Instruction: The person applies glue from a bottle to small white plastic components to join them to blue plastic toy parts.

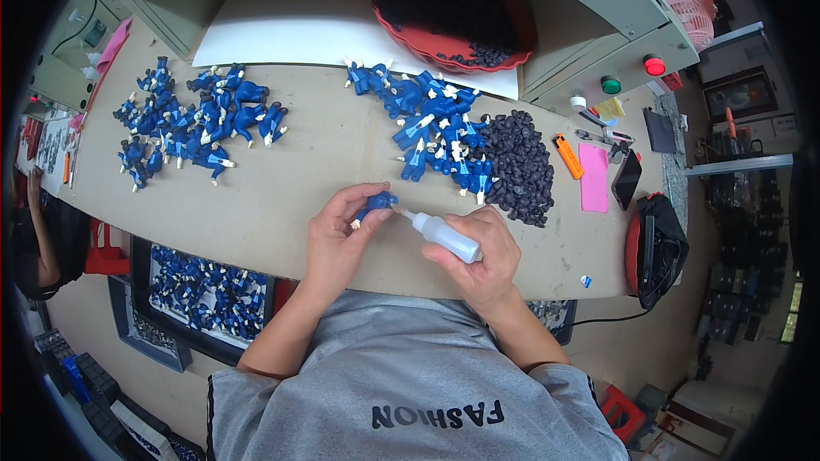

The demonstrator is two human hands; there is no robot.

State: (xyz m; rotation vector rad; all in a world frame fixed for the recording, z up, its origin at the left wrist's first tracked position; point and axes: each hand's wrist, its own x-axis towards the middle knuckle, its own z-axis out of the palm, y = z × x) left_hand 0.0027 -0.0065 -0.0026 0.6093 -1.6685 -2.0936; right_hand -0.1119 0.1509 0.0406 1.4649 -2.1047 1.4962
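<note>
Head view. Holding one blue figure [382, 201] in the left hand [340, 226], pinching it in a narrow grip between thumb and fingers above the near part of the tabletop [282, 188]. Holding a pale squeeze bottle [447, 237] in the right hand [489, 254], wrapping that grip around the bottle body and pointing the nozzle toward the figure.

Judging progress by the layout: apparently working partway through a single figure. Showing dark ends in the left group of figures [248, 92], probably being further along; showing few or none in the right group of figures [444, 106], probably remaining, next to a pile of dark pieces [519, 171]. Storing more dark pieces in the red bowl [526, 34] and more figures in the tray [141, 280] below; being unable to class these figures as done or left.

Noting limits: hiding much of the held figure behind fingers; not confirming nozzle contact; losing bowl depth to darkness.
</note>
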